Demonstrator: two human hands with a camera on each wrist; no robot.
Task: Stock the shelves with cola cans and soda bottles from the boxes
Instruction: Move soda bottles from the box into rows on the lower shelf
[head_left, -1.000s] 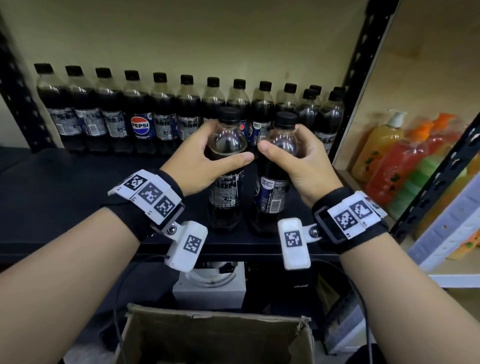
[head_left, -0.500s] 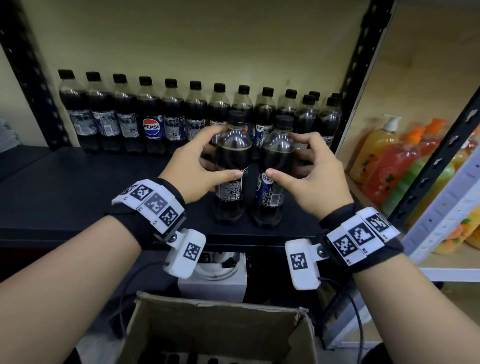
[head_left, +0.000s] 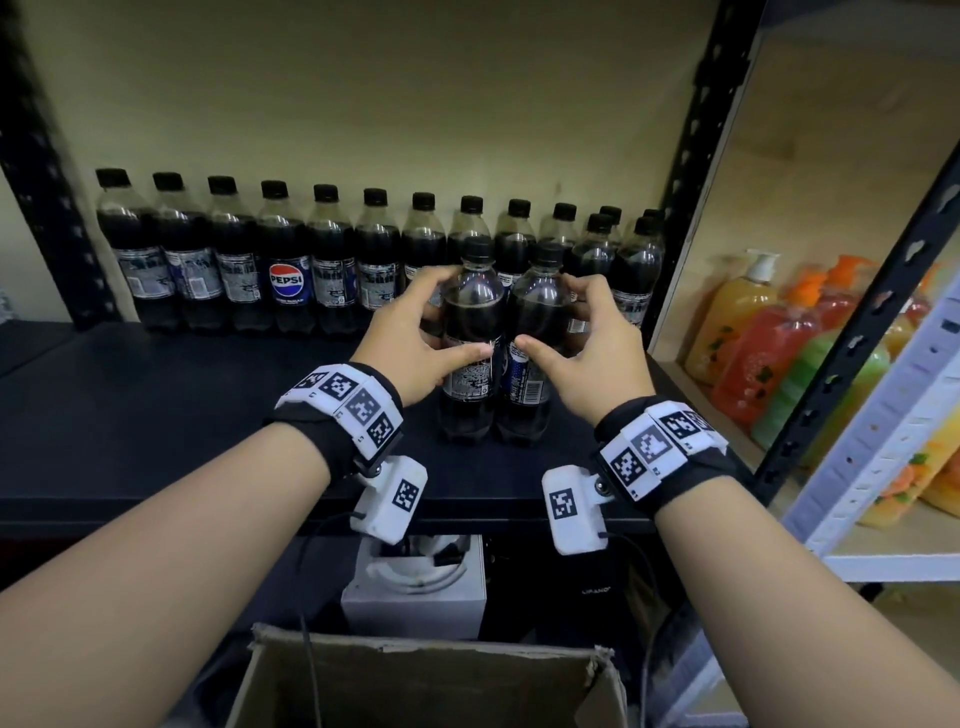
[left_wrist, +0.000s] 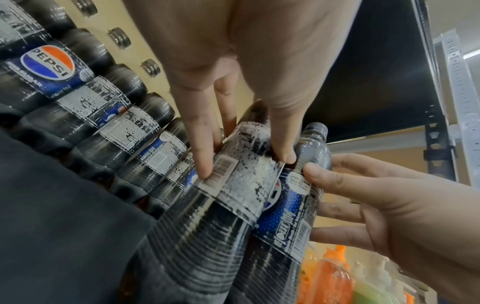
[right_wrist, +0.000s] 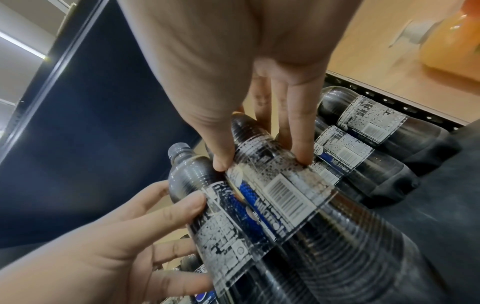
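black shelf (head_left: 156, 415) carries my two cola bottles, touching, just before the back row (head_left: 332, 265); my left hand (head_left: 415, 353) grasps one (head_left: 470, 358), my right hand (head_left: 592, 358) the other (head_left: 535, 364).

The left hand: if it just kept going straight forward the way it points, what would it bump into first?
The left hand holds a cola bottle and points toward the back row of bottles. Bottle and fingers would probably hit that row first; the gap is hard to judge.

Both hands (head_left: 506, 345) pushed the 2 bottles (head_left: 496, 343) further back twd the rear row (head_left: 374, 260).
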